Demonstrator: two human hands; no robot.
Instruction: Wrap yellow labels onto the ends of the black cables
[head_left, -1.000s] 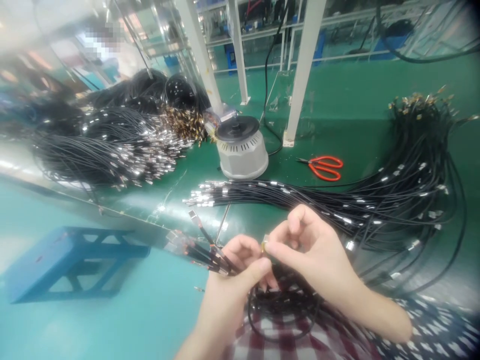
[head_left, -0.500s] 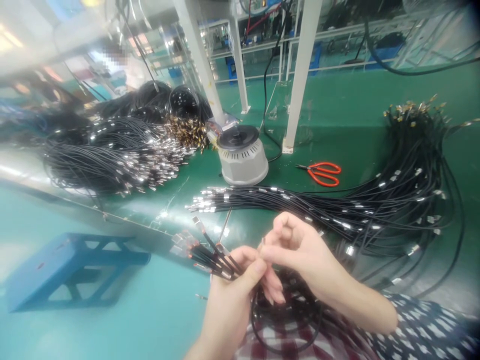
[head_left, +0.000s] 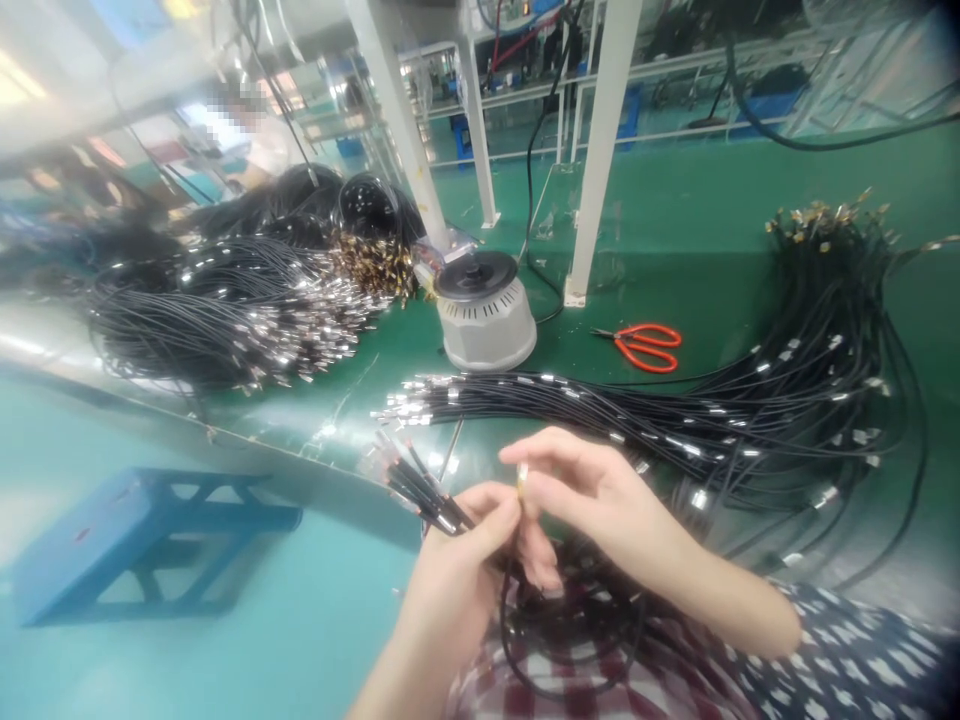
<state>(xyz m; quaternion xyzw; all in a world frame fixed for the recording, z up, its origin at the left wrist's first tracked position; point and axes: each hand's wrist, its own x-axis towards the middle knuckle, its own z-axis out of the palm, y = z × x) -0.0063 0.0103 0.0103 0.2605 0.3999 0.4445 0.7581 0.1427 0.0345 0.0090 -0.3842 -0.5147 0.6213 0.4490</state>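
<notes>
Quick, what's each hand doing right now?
Left hand: closed, holding a bunch of black cables.
Right hand: fingers at a small gold tip; can't tell if it's gripping.

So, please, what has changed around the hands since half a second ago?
The right hand has straightened its index finger, so the gold connector shows more clearly; I cannot tell if that hand touches it. The black cables in the left hand shifted right in the picture, their ends closer together. The red-handled scissors, grey machine and cable bundle beyond the hands stayed in place.
</notes>
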